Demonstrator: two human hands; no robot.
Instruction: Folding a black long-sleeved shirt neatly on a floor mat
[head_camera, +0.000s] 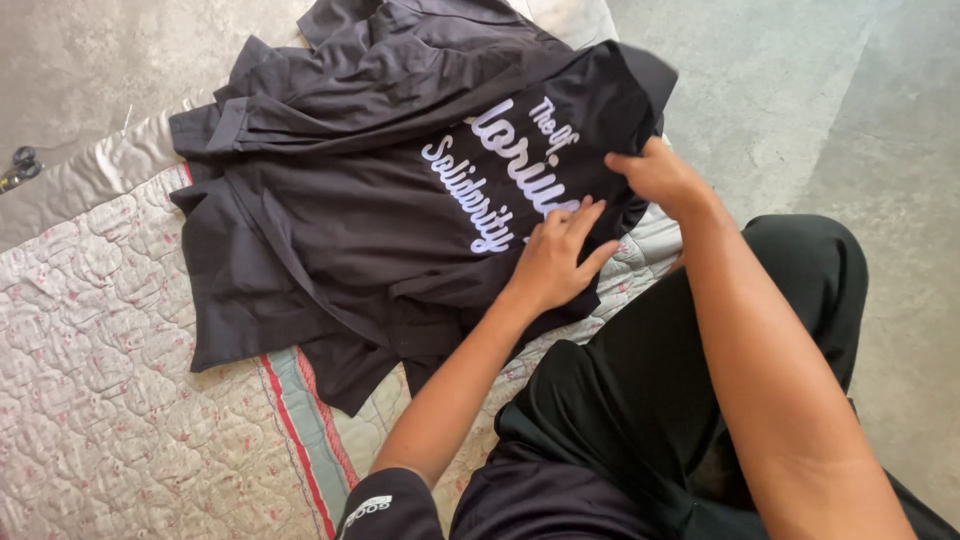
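I have the dark shirt (370, 200) spread over a quilted blanket (110, 400) on the concrete floor (800, 110), white lettering facing up near its right edge. My left hand (555, 262) lies flat on the cloth just below the lettering, fingers spread and holding nothing. My right hand (655, 175) is at the shirt's right edge, its grip pinched narrow on the fabric there. A pair of scissors (20, 168) sits on the floor at far left, well apart.
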